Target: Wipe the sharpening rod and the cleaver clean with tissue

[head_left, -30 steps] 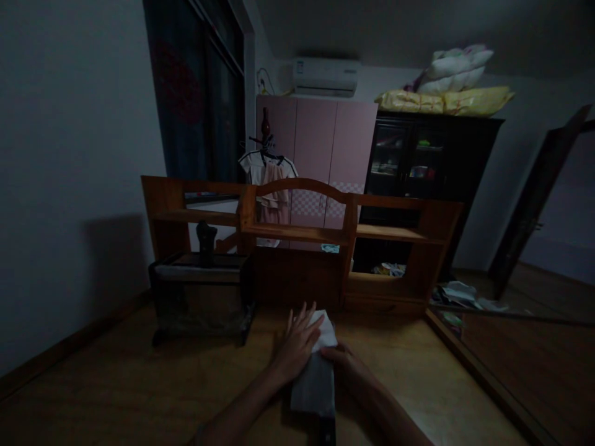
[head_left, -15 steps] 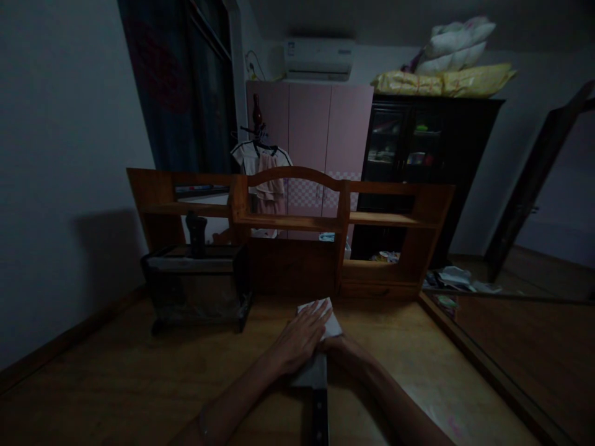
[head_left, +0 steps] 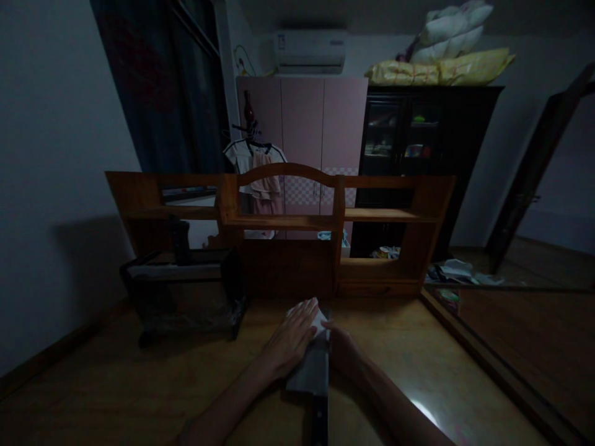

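Observation:
A cleaver (head_left: pixel 309 370) lies on the wooden tabletop, its black handle (head_left: pixel 320 421) pointing toward me. Across the far part of its blade rests a folded white sheet (head_left: pixel 318 322), which looks like paper or tissue. My left hand (head_left: pixel 294 334) lies flat over this sheet, fingers stretched forward and pressing it onto the blade. At the blade's right edge, my right hand (head_left: pixel 341 348) is closed, with its thumb touching the sheet's edge. Its other fingers are mostly hidden, seemingly gripping the blade's side. The blade's far end shows slightly beyond the sheet.
A dark, box-like object with an upright handle (head_left: pixel 181 297) stands on the tabletop at left. Behind it, a wooden shelf unit (head_left: pixel 288 224) runs along the back. A raised wooden edge (head_left: pixel 478 359) borders the right side. The room is dim.
The sheet and my left hand have shifted slightly left, uncovering more of the blade. My right thumb has moved up along the sheet's edge. The view has turned slightly.

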Motion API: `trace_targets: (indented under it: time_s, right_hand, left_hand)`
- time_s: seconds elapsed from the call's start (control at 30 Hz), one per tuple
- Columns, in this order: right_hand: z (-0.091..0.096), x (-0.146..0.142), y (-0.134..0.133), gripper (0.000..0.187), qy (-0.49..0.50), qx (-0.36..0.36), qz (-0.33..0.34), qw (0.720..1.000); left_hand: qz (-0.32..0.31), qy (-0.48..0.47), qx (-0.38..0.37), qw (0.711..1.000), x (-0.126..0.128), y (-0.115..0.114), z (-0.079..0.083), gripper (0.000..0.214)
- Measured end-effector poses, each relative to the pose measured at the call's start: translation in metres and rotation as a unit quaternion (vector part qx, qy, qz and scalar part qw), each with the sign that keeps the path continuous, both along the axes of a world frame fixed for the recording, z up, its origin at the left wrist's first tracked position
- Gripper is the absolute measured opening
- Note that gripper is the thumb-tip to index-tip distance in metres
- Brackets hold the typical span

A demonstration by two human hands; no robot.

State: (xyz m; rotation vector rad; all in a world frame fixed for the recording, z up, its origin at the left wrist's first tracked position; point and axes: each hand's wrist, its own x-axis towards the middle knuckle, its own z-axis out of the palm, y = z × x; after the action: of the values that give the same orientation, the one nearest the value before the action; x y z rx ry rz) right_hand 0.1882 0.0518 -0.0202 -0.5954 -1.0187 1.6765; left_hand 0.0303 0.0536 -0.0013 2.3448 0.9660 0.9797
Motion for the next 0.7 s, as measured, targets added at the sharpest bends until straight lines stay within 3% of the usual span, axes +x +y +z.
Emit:
trace_targets:
  time_s: [0.13, 0.33, 0.7]
  right_hand:
    - [0.008, 0.004, 0.001, 0.047, 0.055, -0.043, 0.038, 0.997]
    - [0.005, 0.018, 0.002, 0.057, 0.107, -0.171, 0.049, 0.978]
    - [0.004, 0.022, 0.002, 0.055, 0.194, -0.119, 0.088, 0.97]
  left_hand:
    - [-0.04, 0.066, 0.024, 0.997, 0.007, -0.01, 0.005, 0.051]
    - [-0.091, 0.211, 0.085, 0.97, 0.014, -0.016, 0.009, 0.052]
    - [-0.021, 0.19, 0.086, 0.978, 0.004, -0.002, -0.003, 0.052]
